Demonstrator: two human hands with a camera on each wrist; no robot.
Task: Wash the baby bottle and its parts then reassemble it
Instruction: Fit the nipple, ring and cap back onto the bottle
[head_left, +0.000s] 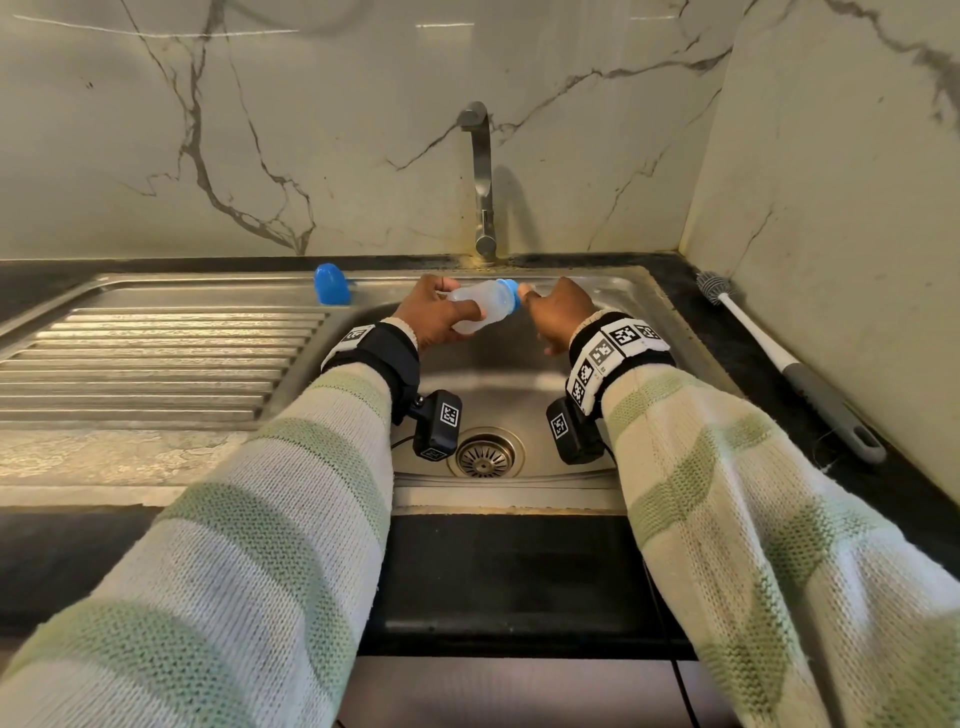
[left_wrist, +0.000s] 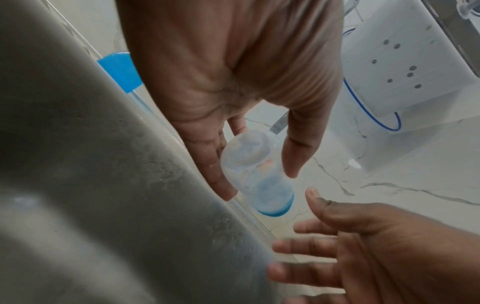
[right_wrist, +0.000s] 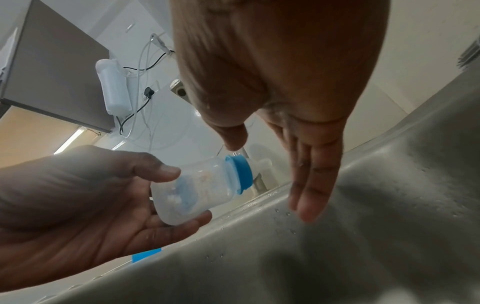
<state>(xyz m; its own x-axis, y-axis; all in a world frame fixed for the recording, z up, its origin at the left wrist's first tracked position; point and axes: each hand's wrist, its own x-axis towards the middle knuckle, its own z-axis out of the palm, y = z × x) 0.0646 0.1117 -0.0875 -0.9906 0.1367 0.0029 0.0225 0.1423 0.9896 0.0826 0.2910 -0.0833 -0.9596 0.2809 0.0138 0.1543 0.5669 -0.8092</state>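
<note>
A translucent baby bottle (head_left: 480, 305) with a blue collar (head_left: 512, 294) and a clear nipple (right_wrist: 262, 164) lies sideways over the steel sink (head_left: 519, 384), below the faucet (head_left: 482, 176). My left hand (head_left: 441, 312) grips its body between thumb and fingers. In the left wrist view the bottle (left_wrist: 255, 164) points away from the palm. My right hand (head_left: 545, 312) hovers just right of the nipple with fingers straight. Its thumb (right_wrist: 233, 142) sits close above the collar (right_wrist: 240, 174), and I cannot tell whether they touch. The blue cap (head_left: 331, 283) stands on the sink ledge to the left.
A bottle brush (head_left: 779, 358) with a grey handle lies on the black counter at the right, near the marble wall. The ribbed draining board (head_left: 156, 358) spreads to the left. The drain (head_left: 485, 453) sits in the basin between my wrists. No water runs from the faucet.
</note>
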